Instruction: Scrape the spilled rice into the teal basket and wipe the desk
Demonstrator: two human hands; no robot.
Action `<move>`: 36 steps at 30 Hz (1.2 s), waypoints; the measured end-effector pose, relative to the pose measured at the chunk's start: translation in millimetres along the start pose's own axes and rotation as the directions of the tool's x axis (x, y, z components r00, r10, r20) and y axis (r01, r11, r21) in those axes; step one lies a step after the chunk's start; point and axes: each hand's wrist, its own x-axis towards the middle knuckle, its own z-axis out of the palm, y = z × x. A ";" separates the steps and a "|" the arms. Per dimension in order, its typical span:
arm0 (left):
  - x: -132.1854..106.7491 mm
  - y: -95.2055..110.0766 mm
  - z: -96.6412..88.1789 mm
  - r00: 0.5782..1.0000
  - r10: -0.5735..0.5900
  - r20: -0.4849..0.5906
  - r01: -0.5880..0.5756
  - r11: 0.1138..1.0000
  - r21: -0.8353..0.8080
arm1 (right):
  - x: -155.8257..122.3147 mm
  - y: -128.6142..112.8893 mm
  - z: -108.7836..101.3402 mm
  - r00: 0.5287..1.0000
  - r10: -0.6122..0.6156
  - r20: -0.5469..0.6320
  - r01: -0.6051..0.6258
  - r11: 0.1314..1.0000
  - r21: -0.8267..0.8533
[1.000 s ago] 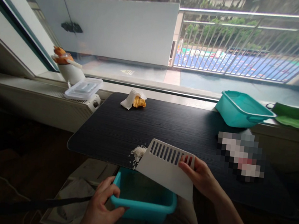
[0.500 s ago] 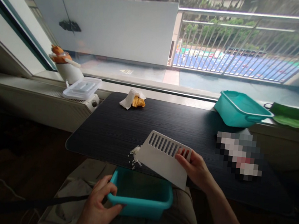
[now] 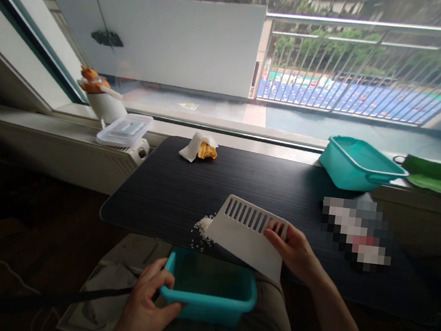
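My right hand (image 3: 294,248) grips a flat white plastic sheet with a row of slots (image 3: 246,237), thumb on top at its right end. The sheet is tilted, and its left edge lies beside a small heap of white rice-like grains (image 3: 203,227) near the front edge of the black table (image 3: 154,190). Below that edge, over the lap, is a teal plastic tub (image 3: 207,310). My left hand (image 3: 152,296) is closed on the tub's left rim, with the thumb on the near side. Part of the heap may be hidden behind the sheet.
A crumpled white wrapper with a yellow-orange item (image 3: 206,150) lies at the table's back. Another teal tub (image 3: 358,165) stands at the back right, before green cloth-like things (image 3: 435,171). A blurred-out object (image 3: 359,234) lies on the right. A clear plastic case (image 3: 124,130) rests on the radiator.
The white slotted sheet and my right hand have shifted slightly right, and more of the grain heap shows. My left hand still holds the tub. The whole view has drifted a little.
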 end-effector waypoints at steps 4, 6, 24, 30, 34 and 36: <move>0.6 5.0 1.9 1.000 -0.005 0.011 0.005 1.000 -0.009 | -8.8 3.1 -4.2 0.998 0.017 0.058 -0.015 1.000 -0.025; 0.1 6.2 2.6 1.000 -0.014 0.017 0.014 1.000 -0.018 | -13.0 4.5 -8.1 0.997 0.031 0.075 -0.029 0.999 -0.021; 0.7 6.1 5.0 0.999 0.001 0.049 0.001 1.000 -0.029 | -6.2 13.8 -14.6 0.998 0.050 -0.050 -0.044 0.994 0.102; -0.4 5.2 3.6 0.999 -0.002 0.046 0.003 1.000 -0.023 | -10.7 10.9 -17.7 0.993 0.056 0.102 -0.063 0.996 0.064; 0.3 6.6 3.1 0.999 -0.003 0.053 0.005 1.000 -0.022 | -6.5 18.3 -24.7 0.998 0.036 -0.046 -0.031 0.993 0.113; 0.9 7.2 3.7 0.998 0.004 0.055 -0.003 1.000 -0.023 | -2.2 22.4 -26.4 0.993 0.038 -0.113 -0.024 0.992 0.123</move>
